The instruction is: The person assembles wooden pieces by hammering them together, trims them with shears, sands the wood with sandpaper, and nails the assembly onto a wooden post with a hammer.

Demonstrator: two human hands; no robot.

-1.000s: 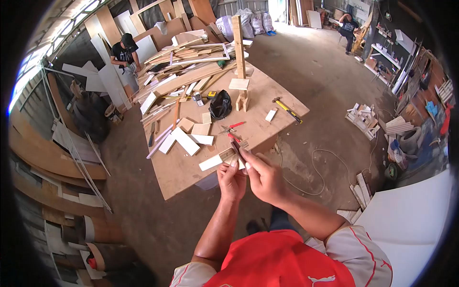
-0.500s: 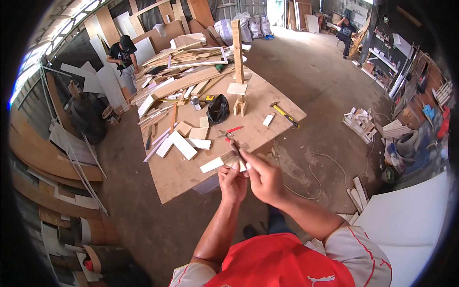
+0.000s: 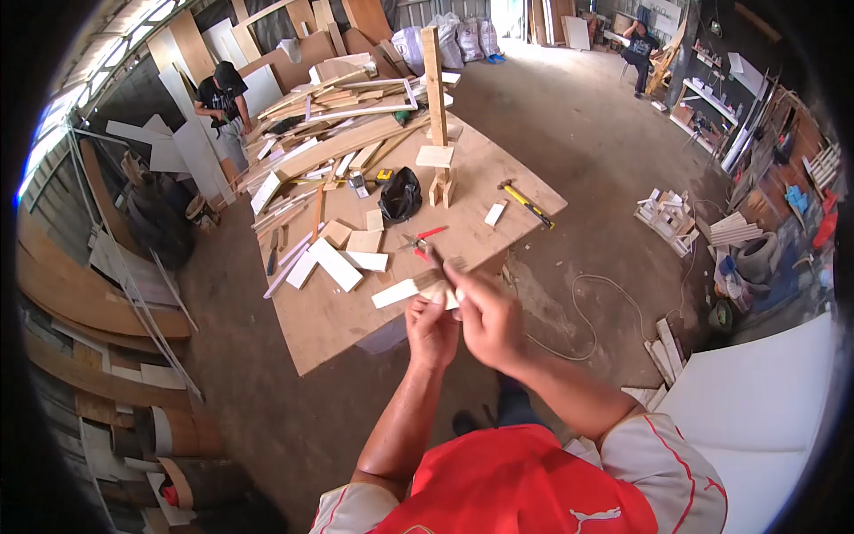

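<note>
My left hand [image 3: 431, 334] is closed on a small piece of wood [image 3: 433, 287] above the table's near edge. Against that piece, my right hand [image 3: 491, 322] is closed round a dark narrow strip [image 3: 436, 259], whose material I cannot make out. A pale wood block [image 3: 394, 294] lies to the left of my fingers. Just beyond my hands are red-handled pliers [image 3: 424, 242]. Several pale offcuts [image 3: 336, 266] and a black plastic bag [image 3: 401, 195] lie farther left, while a yellow hammer [image 3: 527, 204] rests at the table's right edge.
An upright wooden post assembly [image 3: 435, 107] stands on the table [image 3: 329, 334], beside a large pile of wood strips [image 3: 347, 133]. One person [image 3: 222, 98] stands behind the pile; another person [image 3: 639, 52] sits at the back right. A cord [image 3: 575, 307] lies on the floor.
The dark strip has shifted and tilted slightly with my right hand against the wood. My left hand keeps its grip. The view has moved a little.
</note>
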